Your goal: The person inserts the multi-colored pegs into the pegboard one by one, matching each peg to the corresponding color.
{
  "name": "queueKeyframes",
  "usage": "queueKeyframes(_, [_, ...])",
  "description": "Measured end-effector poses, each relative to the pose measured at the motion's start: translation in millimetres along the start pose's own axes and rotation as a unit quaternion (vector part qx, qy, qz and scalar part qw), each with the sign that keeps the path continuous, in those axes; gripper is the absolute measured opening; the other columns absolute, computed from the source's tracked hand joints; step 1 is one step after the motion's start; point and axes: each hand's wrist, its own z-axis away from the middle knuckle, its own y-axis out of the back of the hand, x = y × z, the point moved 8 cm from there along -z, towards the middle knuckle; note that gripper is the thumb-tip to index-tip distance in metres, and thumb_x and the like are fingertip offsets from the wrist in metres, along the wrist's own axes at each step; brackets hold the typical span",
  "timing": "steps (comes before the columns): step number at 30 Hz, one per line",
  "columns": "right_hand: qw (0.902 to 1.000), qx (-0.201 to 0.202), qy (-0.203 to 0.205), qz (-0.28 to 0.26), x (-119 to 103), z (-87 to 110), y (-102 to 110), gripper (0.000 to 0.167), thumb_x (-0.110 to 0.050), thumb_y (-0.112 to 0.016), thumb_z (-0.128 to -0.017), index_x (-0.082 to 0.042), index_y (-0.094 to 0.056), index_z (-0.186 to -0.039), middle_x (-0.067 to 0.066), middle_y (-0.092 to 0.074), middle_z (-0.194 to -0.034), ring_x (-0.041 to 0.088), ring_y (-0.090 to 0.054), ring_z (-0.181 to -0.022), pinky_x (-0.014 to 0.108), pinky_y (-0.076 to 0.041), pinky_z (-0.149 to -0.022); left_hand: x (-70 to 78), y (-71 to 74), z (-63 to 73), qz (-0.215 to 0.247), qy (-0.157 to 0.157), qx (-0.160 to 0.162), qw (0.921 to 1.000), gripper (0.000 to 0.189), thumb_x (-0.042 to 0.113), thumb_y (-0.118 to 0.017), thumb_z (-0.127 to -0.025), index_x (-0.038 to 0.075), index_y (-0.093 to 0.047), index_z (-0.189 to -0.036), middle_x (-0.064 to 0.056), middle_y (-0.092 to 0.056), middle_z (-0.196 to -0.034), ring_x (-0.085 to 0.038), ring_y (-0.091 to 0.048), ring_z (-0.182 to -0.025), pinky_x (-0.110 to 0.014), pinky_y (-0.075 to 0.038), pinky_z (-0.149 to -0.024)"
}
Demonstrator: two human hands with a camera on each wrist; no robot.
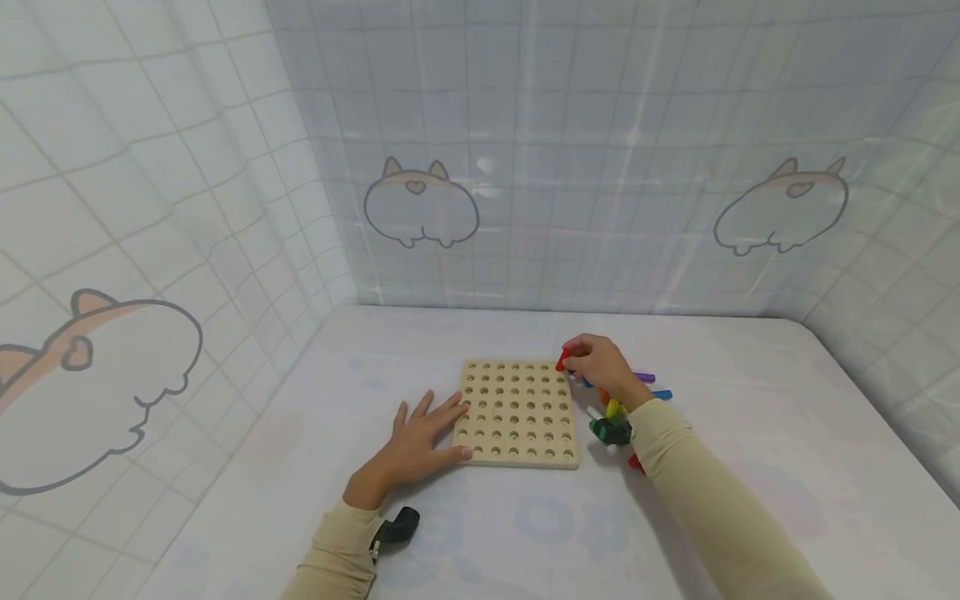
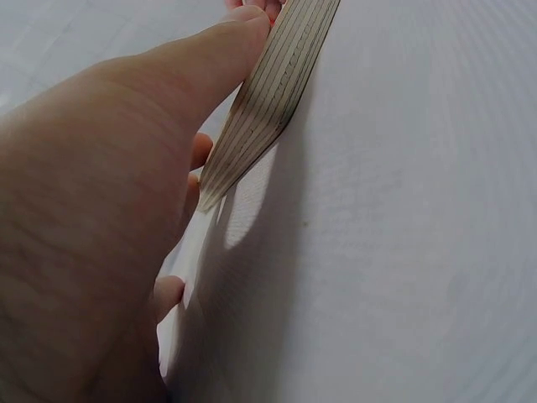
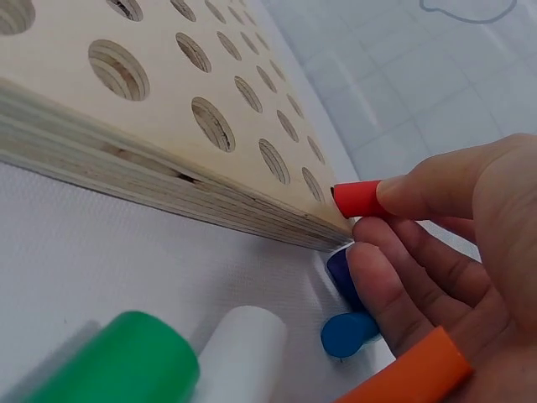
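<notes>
A pale wooden pegboard (image 1: pixel 517 462) with rows of round holes lies flat on the white table. My left hand (image 1: pixel 412 447) rests at its left edge, fingers spread, fingertips on the board and thumb at the near left corner. At the far right corner, my right hand (image 1: pixel 602 367) pinches a short red peg (image 3: pixel 357 199) between thumb and fingers. The peg's dark end is close to a corner hole; whether it enters the hole I cannot tell. Layered plywood edges of the board (image 2: pixel 273 88) show in the left wrist view.
Loose pegs lie right of the board: green (image 3: pixel 126 361), white (image 3: pixel 243 357), orange (image 3: pixel 411 369), blue (image 3: pixel 346 334), purple (image 1: pixel 643 377), and others partly hidden under my right arm. A tiled-pattern sheet (image 1: pixel 585 275) rises behind the table, with more at both sides.
</notes>
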Motion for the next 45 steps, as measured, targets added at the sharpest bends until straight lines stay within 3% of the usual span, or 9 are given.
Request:
queueKeyframes(12, [1.0,-0.007,-0.002,0.007,-1,3.0,-3,0.032,-0.017,-0.07,-0.095,-0.006,-0.066,-0.125,0.009,-0.069,-0.111,0.024,-0.065,-0.091,0.035,-0.054,-0.079,-4.9,-3.4,2.2,0.003,0.003,-0.003,1.0,0.082,0.069,-0.059,-0.089,0.026,-0.041,-0.155,0.01,-0.024,-0.164,-0.039,-0.007,-0.152,-0.07,0.007,-0.112])
queueKeyframes(21, [1.0,0.006,0.002,-0.003,-1,6.5,-2,0.027,-0.018,-0.07,-0.095,-0.009,-0.068,-0.12,0.009,-0.07,-0.11,0.025,-0.065,-0.086,0.034,-0.056,-0.076,-5.2,-4.3,2.5,-0.002,0.0,-0.002,1.0,0.081,0.069,-0.059,-0.089,0.025,-0.042,-0.155,0.009,-0.024,-0.164,-0.039,-0.007,-0.152,-0.07,0.007,-0.112])
queueKeyframes(26, [0.9995,0.018,0.015,-0.02,-3,13.5,5,0.032,-0.019,-0.068,-0.097,-0.005,-0.066,-0.126,0.011,-0.068,-0.117,0.027,-0.066,-0.094,0.037,-0.057,-0.082,-4.0,-3.5,3.8,-0.001,0.002,-0.002,1.0,0.081,0.069,-0.059,-0.089,0.026,-0.041,-0.155,0.01,-0.024,-0.164,-0.039,-0.007,-0.152,-0.069,0.007,-0.113])
queueKeyframes(33, [0.9962,0.056,0.017,-0.065,-2,34.0,26,0.04,-0.025,-0.066,-0.099,-0.002,-0.062,-0.131,0.012,-0.065,-0.122,0.033,-0.067,-0.102,0.044,-0.056,-0.09,-5.3,-4.3,5.5,0.001,0.004,-0.003,1.0,0.081,0.068,-0.06,-0.088,0.026,-0.041,-0.155,0.009,-0.024,-0.164,-0.04,-0.008,-0.152,-0.069,0.008,-0.113])
queueKeyframes(39, [0.9925,0.084,-0.004,-0.089,9,59.1,38,0.045,-0.037,-0.068,-0.097,-0.007,-0.063,-0.13,0.008,-0.067,-0.119,0.031,-0.066,-0.102,0.042,-0.057,-0.084,-8.1,-5.7,5.1,-0.002,0.001,-0.003,1.0,0.082,0.07,-0.058,-0.088,0.025,-0.042,-0.155,0.009,-0.025,-0.164,-0.039,-0.007,-0.152,-0.07,0.008,-0.112])
queueKeyframes(45, [0.9909,0.09,0.018,-0.099,6,80.1,46,0.044,-0.038,-0.068,-0.097,-0.006,-0.063,-0.127,0.011,-0.068,-0.116,0.034,-0.065,-0.105,0.042,-0.057,-0.087,-9.5,-4.8,4.4,0.001,0.0,-0.004,1.0,0.082,0.07,-0.058,-0.089,0.025,-0.041,-0.155,0.009,-0.024,-0.164,-0.039,-0.007,-0.152,-0.07,0.008,-0.112])
